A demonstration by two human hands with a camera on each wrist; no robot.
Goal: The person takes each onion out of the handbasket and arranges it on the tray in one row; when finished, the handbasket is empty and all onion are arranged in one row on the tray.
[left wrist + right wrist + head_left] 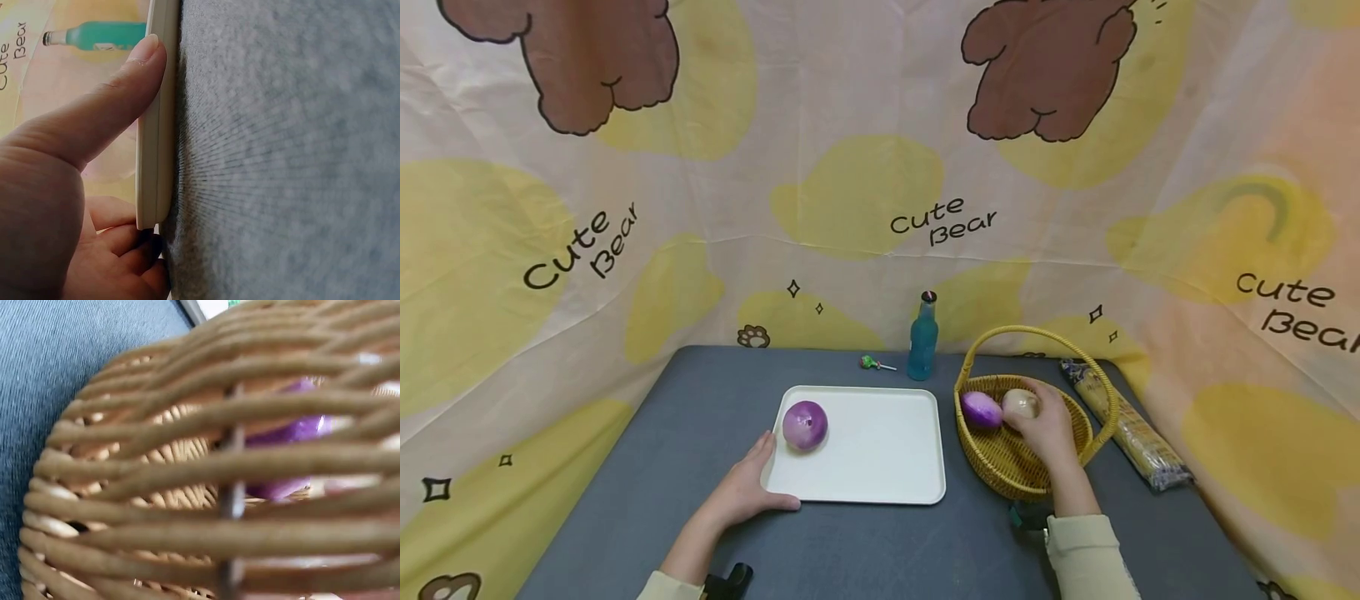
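Note:
In the head view a white tray [872,450] lies on the table, with a round purple onion-like thing [805,426] near its left end. My left hand [750,487] holds the tray's near left corner. In the left wrist view the thumb [134,78] lies against the tray's rim [156,125], and the other fingers bend by the corner. Inside a yellow wicker basket [992,467], my right hand [1051,423] grips a pale tan ball [1019,404]. A glossy purple egg-shaped thing [981,409] lies beside it. The right wrist view shows mostly basket weave [156,475], which hides the right hand.
A teal bottle [922,342] stands at the table's back, left of the basket. Left of it lies a lollipop [872,362] with a green wrapper. A long yellowish packet [1127,429] lies to the right of the basket, whose handle [1045,331] arches high over the bowl.

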